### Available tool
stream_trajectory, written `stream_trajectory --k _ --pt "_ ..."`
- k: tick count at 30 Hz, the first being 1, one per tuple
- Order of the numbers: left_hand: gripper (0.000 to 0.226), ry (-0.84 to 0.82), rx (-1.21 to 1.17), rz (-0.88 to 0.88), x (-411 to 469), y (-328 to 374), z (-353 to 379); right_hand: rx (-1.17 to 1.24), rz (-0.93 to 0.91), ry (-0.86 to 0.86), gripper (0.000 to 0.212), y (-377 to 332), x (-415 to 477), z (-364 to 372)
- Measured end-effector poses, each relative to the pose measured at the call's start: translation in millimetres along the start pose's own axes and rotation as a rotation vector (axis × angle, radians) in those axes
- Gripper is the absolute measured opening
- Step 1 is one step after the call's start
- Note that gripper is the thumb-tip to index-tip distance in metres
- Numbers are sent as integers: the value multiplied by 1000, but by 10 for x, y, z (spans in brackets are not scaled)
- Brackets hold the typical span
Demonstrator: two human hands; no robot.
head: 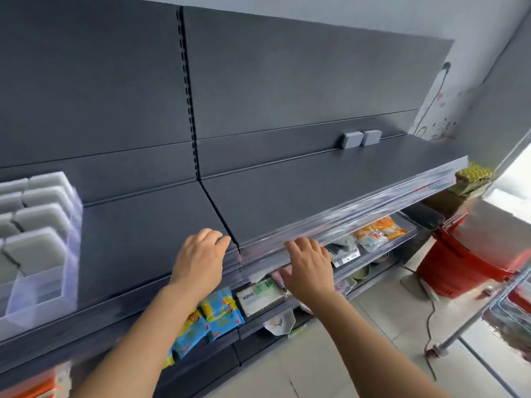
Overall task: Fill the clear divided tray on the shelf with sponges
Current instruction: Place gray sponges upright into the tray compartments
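Note:
The clear divided tray [43, 285] stands on the dark shelf [301, 196] at the far left, partly cut by the frame edge. Several grey sponges [40, 219] stand upright in its compartments; the nearest compartment looks empty. Two more grey sponges [362, 138] lean against the back panel at the shelf's right. My left hand [201, 262] rests over the shelf's front edge, fingers curled, holding nothing. My right hand [309, 265] hovers at the clear price strip [373, 214], fingers spread and empty.
Below the shelf, lower shelves hold blue-yellow packets [212, 314], a white-green pack [260, 294] and orange packets [379, 229]. Red baskets [465, 259] stand on the tiled floor at the right, beside a metal trolley frame [488, 311]. A cable trails on the floor.

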State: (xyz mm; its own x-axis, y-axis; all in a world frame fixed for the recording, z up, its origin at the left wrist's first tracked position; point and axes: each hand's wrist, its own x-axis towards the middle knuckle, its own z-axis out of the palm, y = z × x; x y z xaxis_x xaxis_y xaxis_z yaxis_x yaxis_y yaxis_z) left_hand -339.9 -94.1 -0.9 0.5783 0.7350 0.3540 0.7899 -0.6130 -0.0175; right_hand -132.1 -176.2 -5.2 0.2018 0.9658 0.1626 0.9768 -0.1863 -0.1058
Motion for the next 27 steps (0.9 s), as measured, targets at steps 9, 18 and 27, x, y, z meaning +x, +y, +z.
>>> stream_trajectory --k 9,18,27 --pt "48 -66 -64 57 910 952 316 -35 100 -32 55 1239 257 -134" --pt "42 -74 -122 138 2031 1522 723 -58 175 -13 57 2122 929 -101" --pt "38 -68 -191 148 3474 1811 1187 -78 222 28 52 3023 2133 -127"
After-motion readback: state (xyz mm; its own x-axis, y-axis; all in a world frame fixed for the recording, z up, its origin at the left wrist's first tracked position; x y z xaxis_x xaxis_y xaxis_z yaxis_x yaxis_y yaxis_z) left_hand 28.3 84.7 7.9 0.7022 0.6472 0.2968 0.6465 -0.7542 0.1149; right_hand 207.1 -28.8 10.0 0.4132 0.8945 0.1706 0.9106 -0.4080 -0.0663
